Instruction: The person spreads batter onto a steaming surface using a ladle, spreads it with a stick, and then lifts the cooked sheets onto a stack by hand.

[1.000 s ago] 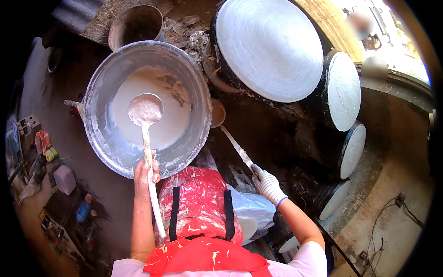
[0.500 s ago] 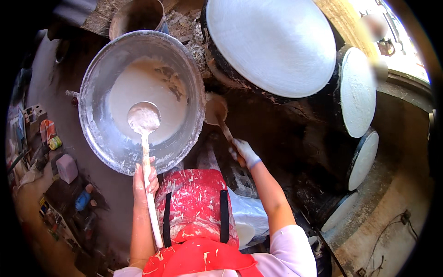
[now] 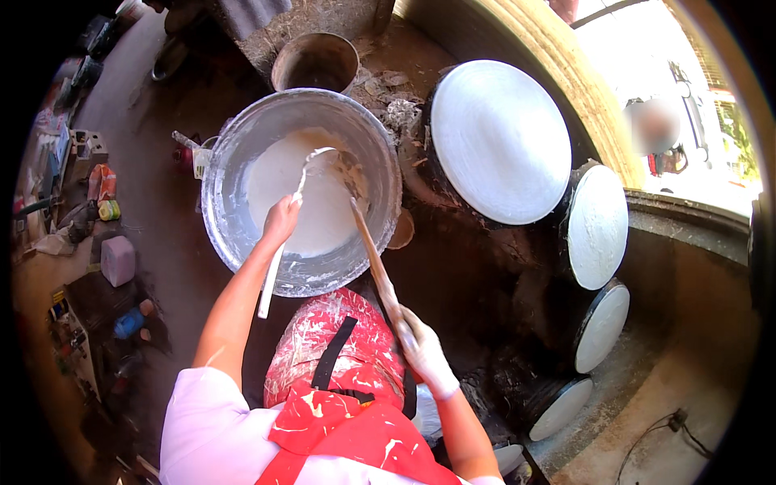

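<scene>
A large metal basin point(image 3: 220, 190) holds pale, creamy batter point(image 3: 283, 174). My left hand point(image 3: 281, 217) reaches over its near left side, closed round the white handle of a ladle point(image 3: 272, 279). The ladle's bowl is tipped on its side above the batter, its rim seen nearly edge-on. My right hand point(image 3: 416, 343), whitened over its back, is closed low on a long wooden stick point(image 3: 373, 259). That stick crosses the basin's near right rim, and its far end lies at a brownish patch by the batter's right side; the shape of that end is unclear.
Several round, white-covered steamers point(image 3: 501, 141) curve along the right side. A bucket point(image 3: 315, 63) stands behind the basin, and a round tan thing point(image 3: 402, 229) shows beside its right rim. Left are a pink block-shaped container point(image 3: 118, 261) and clutter. A blurred person is outside, upper right.
The ladle has gone from bowl-up with lumpy batter to tipped sideways. My right hand has brought the stick's far end from outside the basin to inside it. The view has shifted.
</scene>
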Demonstrator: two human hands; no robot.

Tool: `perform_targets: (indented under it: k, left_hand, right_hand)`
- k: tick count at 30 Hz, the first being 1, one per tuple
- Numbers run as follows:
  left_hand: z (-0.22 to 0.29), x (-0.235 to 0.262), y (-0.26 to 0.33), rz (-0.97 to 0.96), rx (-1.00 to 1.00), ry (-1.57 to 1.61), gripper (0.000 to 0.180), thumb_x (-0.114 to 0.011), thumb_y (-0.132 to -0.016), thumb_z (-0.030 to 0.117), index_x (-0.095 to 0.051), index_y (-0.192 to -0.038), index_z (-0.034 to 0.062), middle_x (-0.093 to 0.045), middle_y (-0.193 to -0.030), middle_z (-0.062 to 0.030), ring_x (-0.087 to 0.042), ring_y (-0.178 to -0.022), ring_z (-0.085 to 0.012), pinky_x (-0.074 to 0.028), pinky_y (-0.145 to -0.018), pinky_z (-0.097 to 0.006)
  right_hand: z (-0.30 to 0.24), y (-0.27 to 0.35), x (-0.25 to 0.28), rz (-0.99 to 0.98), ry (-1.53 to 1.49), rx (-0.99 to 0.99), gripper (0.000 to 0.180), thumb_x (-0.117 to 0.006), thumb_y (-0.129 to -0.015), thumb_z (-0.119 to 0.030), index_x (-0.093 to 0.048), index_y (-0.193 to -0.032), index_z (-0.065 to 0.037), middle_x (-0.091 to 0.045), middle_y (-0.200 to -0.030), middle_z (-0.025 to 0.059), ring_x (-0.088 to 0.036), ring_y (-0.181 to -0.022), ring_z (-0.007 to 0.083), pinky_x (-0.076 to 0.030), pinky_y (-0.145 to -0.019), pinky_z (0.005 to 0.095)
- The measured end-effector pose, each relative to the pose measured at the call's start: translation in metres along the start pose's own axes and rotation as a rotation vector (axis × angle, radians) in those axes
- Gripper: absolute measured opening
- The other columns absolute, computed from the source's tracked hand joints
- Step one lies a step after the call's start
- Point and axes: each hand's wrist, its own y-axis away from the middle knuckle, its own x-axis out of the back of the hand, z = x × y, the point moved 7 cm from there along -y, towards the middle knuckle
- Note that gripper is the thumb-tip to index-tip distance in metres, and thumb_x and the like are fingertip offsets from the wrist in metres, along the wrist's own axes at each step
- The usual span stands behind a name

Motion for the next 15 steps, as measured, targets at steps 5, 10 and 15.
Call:
perform_targets:
  k: [5, 10, 15]
  left_hand:
    - [-0.038, -0.042, -0.014, -0.069, 0.174, -0.369, 0.03, -0.044, -0.089, 0.027, -0.059, -0.092, 0.0014, -0.063, -0.076, -0.0189, -0.065, -0.072, -0.0316, -0.05, -0.063, -0.041]
    - [-0.017, -0.05, 0.009, -0.235, 0.353, 0.15, 0.033, -0.042, -0.089, 0.027, -0.058, -0.091, -0.0024, -0.059, -0.063, -0.0201, -0.06, -0.049, -0.0301, -0.048, -0.052, -0.042]
    - [-0.027, -0.006, -0.03, -0.029, 0.165, -0.187, 0.034, -0.044, -0.09, 0.031, -0.059, -0.092, 0.0001, -0.062, -0.077, -0.0217, -0.062, -0.073, -0.0377, -0.049, -0.065, -0.045]
  right_hand:
    - [0.021, -0.1, -0.063, -0.076, 0.261, -0.244, 0.028, -0.042, -0.092, -0.021, -0.054, -0.111, -0.004, -0.06, -0.066, 0.0172, -0.059, -0.053, 0.0268, -0.047, -0.052, 0.0388]
    - [0.0, -0.114, -0.09, -0.006, -0.015, -0.125, 0.027, -0.044, -0.093, -0.02, -0.055, -0.114, -0.007, -0.054, -0.056, 0.0058, -0.048, -0.042, 0.0142, -0.041, -0.041, 0.031]
    - [0.029, -0.105, -0.066, 0.059, -0.104, -0.298, 0.03, -0.043, -0.094, -0.018, -0.051, -0.12, -0.006, -0.052, -0.055, 0.0023, -0.044, -0.039, 0.0103, -0.037, -0.036, 0.0266]
